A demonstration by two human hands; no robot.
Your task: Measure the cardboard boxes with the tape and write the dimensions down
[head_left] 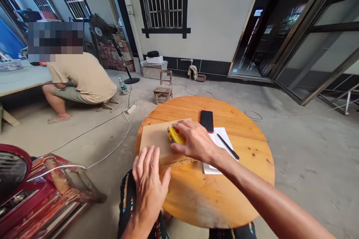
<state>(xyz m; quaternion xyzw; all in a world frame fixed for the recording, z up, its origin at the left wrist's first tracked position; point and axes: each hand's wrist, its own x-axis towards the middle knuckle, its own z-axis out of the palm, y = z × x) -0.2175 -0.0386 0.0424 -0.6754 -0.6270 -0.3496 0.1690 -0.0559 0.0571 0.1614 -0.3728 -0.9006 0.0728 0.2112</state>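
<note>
A flat brown cardboard piece (155,138), with a thickness at its near edge, lies on the round wooden table (246,134). My right hand (195,140) is closed around a yellow tape measure (176,136) with dark parts, over the cardboard's right half. Part of the tape measure is hidden under my fingers. My left hand (150,179) has its fingers stretched out at the cardboard's near left corner; I cannot tell whether they press on it. Right of the cardboard are white paper sheets (212,168), a black pen (227,146) on them, and a phone (206,120) with a red edge.
A red fan (17,186) stands close at my left on a wooden seat (64,186). Cables and a power strip (131,109) lie on the floor. A person (81,76) sits at a long table, near a black standing fan (102,30). A small wooden chair (163,89) stands beyond my table.
</note>
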